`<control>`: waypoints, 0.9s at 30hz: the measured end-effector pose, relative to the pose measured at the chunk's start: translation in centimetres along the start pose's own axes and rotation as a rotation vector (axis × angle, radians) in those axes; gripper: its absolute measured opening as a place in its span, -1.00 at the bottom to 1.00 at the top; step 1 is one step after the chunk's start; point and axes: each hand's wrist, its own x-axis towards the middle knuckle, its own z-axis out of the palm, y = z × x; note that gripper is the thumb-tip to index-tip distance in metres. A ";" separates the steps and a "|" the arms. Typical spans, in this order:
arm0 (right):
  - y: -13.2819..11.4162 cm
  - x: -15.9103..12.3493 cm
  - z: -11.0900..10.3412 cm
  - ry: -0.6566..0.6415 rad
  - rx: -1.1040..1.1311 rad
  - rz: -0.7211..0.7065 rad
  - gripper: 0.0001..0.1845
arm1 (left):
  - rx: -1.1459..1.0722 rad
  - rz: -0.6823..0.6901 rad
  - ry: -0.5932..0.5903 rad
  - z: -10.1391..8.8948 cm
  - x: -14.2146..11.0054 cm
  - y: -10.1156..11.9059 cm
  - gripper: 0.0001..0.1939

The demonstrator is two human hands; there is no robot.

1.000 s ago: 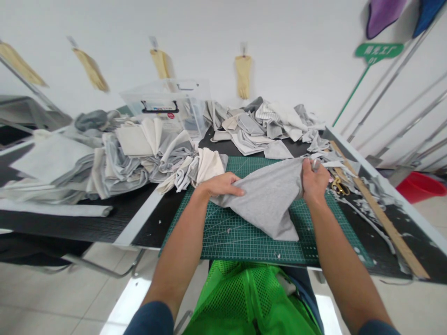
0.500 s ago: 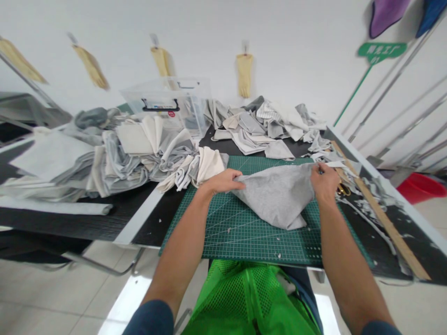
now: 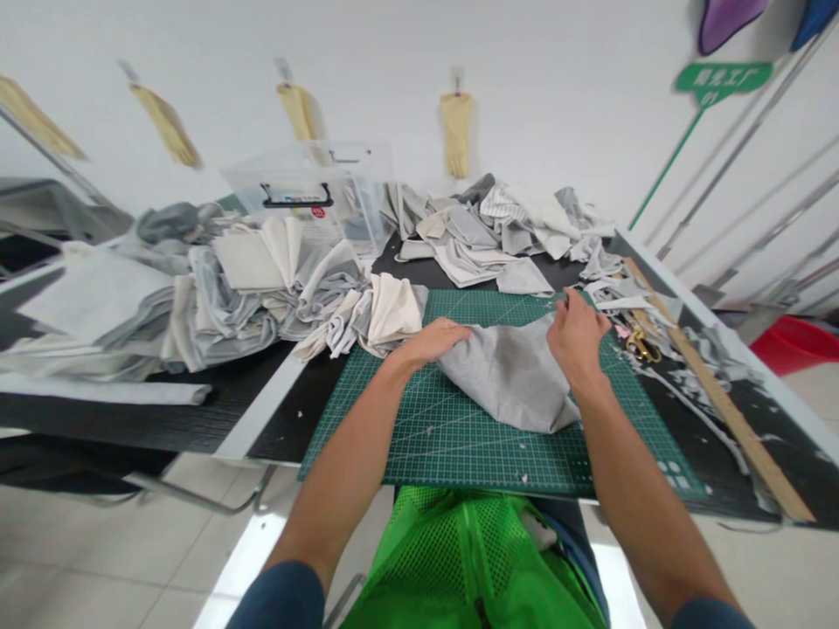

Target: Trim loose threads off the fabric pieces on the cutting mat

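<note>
A piece of light grey cloth (image 3: 508, 376) is held up slightly slack over a green cutting mat (image 3: 459, 463). My left hand (image 3: 433, 342) pinches its left corner between thumb and fingers. At the cloth's upper right edge, my right hand (image 3: 578, 336) is closed, with its fingers curled and partly hidden behind the hand. The lower edge of the cloth hangs down close to the mat. A pair of scissors with gold-coloured handles (image 3: 643, 348) lies to the right of my right hand.
Folded cloths (image 3: 262, 288) are heaped on the left, before a clear plastic box (image 3: 315, 188). More scraps (image 3: 485, 231) lie behind the mat. On the right are a wooden ruler (image 3: 734, 415) and thin offcuts (image 3: 701, 376). A red bucket (image 3: 796, 341) stands beyond the table.
My right hand has moved left and slightly up, so the cloth between my hands is less stretched. My left hand has shifted slightly right. The scissors show more fully.
</note>
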 end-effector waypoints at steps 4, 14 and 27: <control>-1.4 -0.7 0.2 -0.160 0.408 -0.066 -0.55 | 0.023 0.074 -0.110 0.2 -0.1 0.4 -0.62; -4.4 -2.8 0.4 -0.753 0.639 -0.281 -0.42 | -0.100 0.192 -0.109 1.6 -0.4 1.3 -0.72; -3.4 -1.9 0.0 -0.378 0.855 0.056 -0.54 | -0.424 -0.017 -0.151 1.6 -0.5 1.3 -0.55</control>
